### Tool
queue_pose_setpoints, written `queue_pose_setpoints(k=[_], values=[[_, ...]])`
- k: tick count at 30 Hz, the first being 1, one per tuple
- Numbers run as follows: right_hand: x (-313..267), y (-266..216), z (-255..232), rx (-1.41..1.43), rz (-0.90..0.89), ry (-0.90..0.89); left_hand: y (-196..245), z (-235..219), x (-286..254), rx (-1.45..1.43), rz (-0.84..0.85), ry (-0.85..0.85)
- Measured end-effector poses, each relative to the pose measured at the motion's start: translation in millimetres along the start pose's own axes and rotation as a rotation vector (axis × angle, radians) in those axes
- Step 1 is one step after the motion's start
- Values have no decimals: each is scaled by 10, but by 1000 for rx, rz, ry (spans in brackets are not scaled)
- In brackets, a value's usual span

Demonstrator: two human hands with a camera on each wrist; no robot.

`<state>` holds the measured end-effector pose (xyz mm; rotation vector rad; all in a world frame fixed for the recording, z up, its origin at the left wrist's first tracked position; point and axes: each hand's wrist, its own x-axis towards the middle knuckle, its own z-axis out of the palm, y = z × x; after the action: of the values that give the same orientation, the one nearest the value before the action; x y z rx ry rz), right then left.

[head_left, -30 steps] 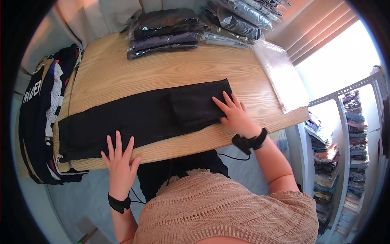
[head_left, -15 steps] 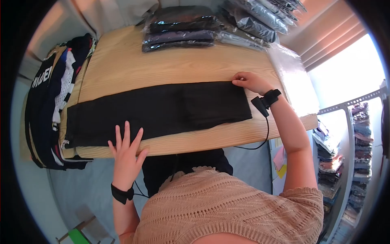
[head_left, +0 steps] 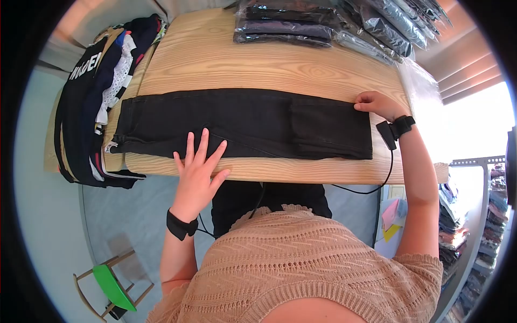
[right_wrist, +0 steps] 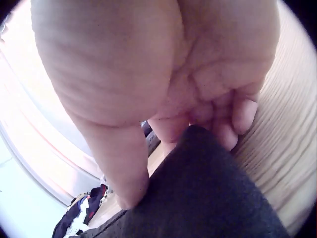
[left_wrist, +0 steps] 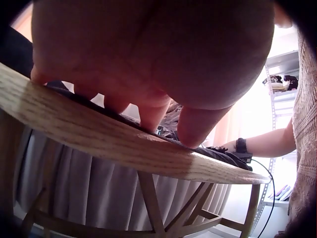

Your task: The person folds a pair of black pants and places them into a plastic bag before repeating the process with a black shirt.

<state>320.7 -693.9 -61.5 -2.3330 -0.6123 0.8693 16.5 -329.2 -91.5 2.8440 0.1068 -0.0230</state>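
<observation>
A pair of black trousers (head_left: 253, 116) lies lengthwise along the front of the wooden table. Their waist end is at the left, with a small white tag. A crosswise edge marks off the right part, which looks like a layer folded over. My left hand (head_left: 198, 175) rests on the near edge of the cloth, fingers spread and straight. At the far right corner, my right hand (head_left: 379, 104) pinches the cloth. The right wrist view shows that dark corner (right_wrist: 198, 183) between the thumb (right_wrist: 124, 168) and the curled fingers.
Bagged folded garments (head_left: 285, 26) are stacked along the table's back, with more bags at the back right. Clear plastic sleeves (head_left: 423, 89) lie at the right edge. Loose clothes (head_left: 86, 102) hang over the left end. A green chair (head_left: 114, 288) stands on the floor.
My right hand has moved from lying spread on the trousers' right end to pinching their far right corner. My left hand stays on the near edge. The head view has shifted.
</observation>
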Motion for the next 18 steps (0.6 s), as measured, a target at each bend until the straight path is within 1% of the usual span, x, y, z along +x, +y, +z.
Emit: queue_pose_setpoints(k=[1,2,5,7,9,11,13,17,18], values=[[-31,-27,-6,-144,36,10,-5,7,-1,-4,-3,5],[-37,16,-27,-145,46,15,-6,20,0,-9,-6,10],[11,215,-71,-131,29,1,5,5,10,-14,-13,4],[3,318,-82,69,-26,-7,-4,10,12,-19,-2,3],[-11,333,-74,39,-35,17,-3,8,19,-8,-11,-4],[-31,276,-48,11,-45,40,5,1,19,-8,-7,-5],[-74,138,-31,-183,-4,97,6,0,22,-9,0,-7],[-162,21,50,-218,20,114,14,-4,18,-6,-6,-17],[-212,29,107,-334,-132,276,20,-9,25,-5,-18,-20]])
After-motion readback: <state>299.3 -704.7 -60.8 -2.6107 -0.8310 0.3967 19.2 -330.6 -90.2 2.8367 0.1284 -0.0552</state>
